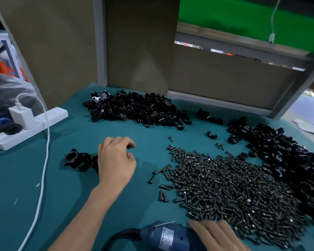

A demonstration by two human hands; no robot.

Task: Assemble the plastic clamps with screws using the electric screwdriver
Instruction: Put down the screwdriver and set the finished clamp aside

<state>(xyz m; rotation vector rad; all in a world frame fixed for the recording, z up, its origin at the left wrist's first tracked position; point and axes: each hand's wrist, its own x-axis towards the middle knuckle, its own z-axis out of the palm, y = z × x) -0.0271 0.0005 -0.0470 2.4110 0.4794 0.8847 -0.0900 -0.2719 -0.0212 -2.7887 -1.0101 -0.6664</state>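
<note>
**Gathering parts for a clamp: bench stock and hands**

Head view, sole view.

- Left hand [116, 160]: hovered low over the green table mat [80, 200], fingers loosely curled, nothing held. It was just beside a small cluster of joined clamps [78, 159], partly covering that cluster's right end.
- Right hand [216, 234]: lay at the bottom edge with fingers straight and flat, over the front of the electric screwdriver [163, 236]. Its fingertips reached the near edge of the screw heap [234, 187]. No wrap-round grip showed.
- Electric screwdriver: blue body, black hose to the left, lying on the mat. Its bit was hidden under the hand.
- Screw heap: large, dark, spread to the right of centre, with strays at its left fringe.
- Loose clamp parts: one back pile [138, 109] by the cardboard panels [140, 42], and one right pile [279, 156] touching the heap's far side.
- Power strip [31, 122]: sat at left, with a white cable [43, 169] trailing toward the viewer.

Step, as judged: parts were being fetched. No clamp was in hand and no screw was on the driver.

Next move, as judged: the left hand would need to pick up clamp parts and mate them. The right would need to pinch one screw from the heap's edge, then take a proper grip on the driver. The tangled screws called for a careful single pick.
</note>
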